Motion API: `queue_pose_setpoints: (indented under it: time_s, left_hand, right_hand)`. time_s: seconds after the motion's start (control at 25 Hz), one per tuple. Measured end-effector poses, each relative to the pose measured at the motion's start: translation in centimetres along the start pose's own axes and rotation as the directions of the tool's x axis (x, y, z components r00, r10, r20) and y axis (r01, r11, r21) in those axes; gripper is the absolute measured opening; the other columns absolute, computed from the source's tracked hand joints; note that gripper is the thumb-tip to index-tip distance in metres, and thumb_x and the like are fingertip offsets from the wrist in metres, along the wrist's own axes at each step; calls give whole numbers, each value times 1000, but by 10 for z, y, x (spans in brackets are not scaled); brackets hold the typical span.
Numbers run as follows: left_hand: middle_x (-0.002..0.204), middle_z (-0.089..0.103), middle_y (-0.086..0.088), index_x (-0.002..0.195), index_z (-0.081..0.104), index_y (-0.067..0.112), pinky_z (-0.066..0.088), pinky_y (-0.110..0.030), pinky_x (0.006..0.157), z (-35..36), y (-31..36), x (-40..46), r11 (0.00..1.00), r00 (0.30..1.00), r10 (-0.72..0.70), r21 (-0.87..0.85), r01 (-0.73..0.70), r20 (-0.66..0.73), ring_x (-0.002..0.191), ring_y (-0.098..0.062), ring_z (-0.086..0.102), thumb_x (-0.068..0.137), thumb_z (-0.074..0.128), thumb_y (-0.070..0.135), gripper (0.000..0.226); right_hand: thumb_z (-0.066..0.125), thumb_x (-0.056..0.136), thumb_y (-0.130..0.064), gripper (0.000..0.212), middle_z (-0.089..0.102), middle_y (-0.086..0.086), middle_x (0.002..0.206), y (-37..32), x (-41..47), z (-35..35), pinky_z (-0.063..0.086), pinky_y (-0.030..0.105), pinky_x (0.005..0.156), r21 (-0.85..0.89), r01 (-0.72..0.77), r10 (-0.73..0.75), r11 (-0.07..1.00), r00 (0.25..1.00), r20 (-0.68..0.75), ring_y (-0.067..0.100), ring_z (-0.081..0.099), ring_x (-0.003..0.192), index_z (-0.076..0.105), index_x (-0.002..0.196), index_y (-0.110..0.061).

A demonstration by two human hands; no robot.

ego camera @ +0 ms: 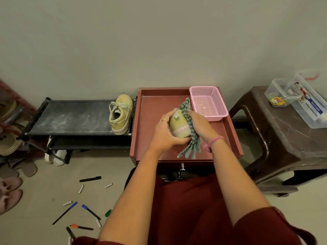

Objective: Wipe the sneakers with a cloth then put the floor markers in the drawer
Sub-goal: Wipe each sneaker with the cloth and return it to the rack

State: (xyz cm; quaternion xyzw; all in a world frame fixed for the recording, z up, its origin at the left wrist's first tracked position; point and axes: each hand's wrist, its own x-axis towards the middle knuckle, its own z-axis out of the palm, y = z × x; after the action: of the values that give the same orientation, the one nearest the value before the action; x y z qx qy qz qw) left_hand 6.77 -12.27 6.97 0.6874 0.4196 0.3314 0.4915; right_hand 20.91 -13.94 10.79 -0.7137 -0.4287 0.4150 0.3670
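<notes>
My left hand (164, 133) grips a beige sneaker (179, 126), heel toward me, above the red cabinet top (152, 110). My right hand (199, 124) presses a grey-green fringed cloth (192, 138) against the sneaker's right side; its strands hang down below the hand. The second beige sneaker (121, 114) stands on the right end of the black shoe rack (70, 117). Several markers (90, 179) and loose caps lie scattered on the floor at lower left. The drawer handle (182, 167) shows just under the cabinet top, between my forearms.
A pink mesh basket (208, 103) sits at the cabinet top's back right corner. A brown plastic stool (283, 131) with clear boxes (300, 98) stands to the right. Slippers (10, 193) and white shoes (56, 156) lie around the rack at left.
</notes>
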Motion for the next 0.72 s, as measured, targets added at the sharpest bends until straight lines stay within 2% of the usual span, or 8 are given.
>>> queue_pose_setpoints:
  time_s: [0.12, 0.2, 0.28, 0.36, 0.44, 0.52, 0.6, 0.72]
  left_hand:
    - [132, 51, 2, 135, 45, 20, 46, -26, 100, -2, -1, 2, 1000, 1000, -7, 0, 7, 4, 118, -10, 53, 50, 91, 10, 96]
    - [130, 53, -1, 126, 46, 30, 46, -31, 101, -8, -3, 3, 999, 1000, -20, -35, 20, 6, 118, -13, 54, 48, 91, 8, 92]
    - [130, 54, -3, 121, 45, 37, 46, -33, 102, -11, -6, 1, 999, 1000, -13, -43, 13, -1, 119, -14, 55, 45, 89, 14, 91]
    - [131, 53, 1, 123, 44, 38, 46, -28, 101, -13, -5, -4, 1000, 1000, -10, -17, 10, -29, 119, -10, 53, 45, 87, 21, 91]
    - [133, 52, 4, 124, 44, 42, 45, -27, 101, -17, -8, -7, 997, 998, -24, -70, 20, -52, 122, -7, 52, 47, 86, 25, 90]
    - [132, 53, 4, 124, 44, 44, 43, -26, 102, -21, -15, -12, 998, 998, -20, -61, 16, -60, 122, -7, 51, 47, 86, 27, 90]
    - [131, 53, 5, 124, 43, 46, 42, -26, 103, -25, -21, -18, 999, 997, -19, -28, 17, -73, 122, -8, 51, 47, 87, 30, 90]
    - [131, 54, 7, 124, 42, 49, 43, -32, 103, -31, -29, -19, 1000, 996, -25, -12, 24, -88, 122, -10, 51, 47, 87, 27, 92]
  right_hand:
    - [24, 100, -31, 40, 62, 3, 118, 12, -23, 15, 43, 38, 100, -107, 175, -182, 979, 982, -53, 19, 57, 111, 59, 114, -19]
    - [24, 100, -31, 45, 34, -5, 150, 30, -51, 35, 17, 29, 117, -388, 376, -432, 841, 899, -66, 12, 26, 140, 40, 141, -24]
    - [25, 100, -29, 48, 20, -6, 155, 40, -62, 43, 3, 23, 116, -509, 425, -527, 749, 847, -69, 11, 10, 144, 30, 147, -24]
    - [26, 100, -28, 46, 24, -6, 154, 33, -51, 43, 4, 23, 115, -435, 400, -484, 807, 870, -97, 10, 14, 143, 32, 146, -25]
    - [24, 99, -31, 44, 44, -2, 143, 25, -32, 45, 20, 28, 114, -278, 348, -390, 895, 914, -110, 14, 34, 134, 48, 135, -24]
    - [25, 99, -29, 40, 62, 7, 114, 13, -15, 34, 40, 36, 97, -21, 142, -143, 990, 988, -63, 23, 54, 111, 63, 102, -16]
    - [28, 100, -27, 37, 63, 7, 99, 6, -11, 28, 42, 35, 87, 155, -61, 56, 986, 998, 32, 23, 58, 96, 60, 83, -21]
    - [25, 101, -26, 38, 60, 2, 119, 10, -30, 50, 39, 35, 101, 34, 106, -107, 994, 994, 12, 18, 53, 111, 61, 111, -20]
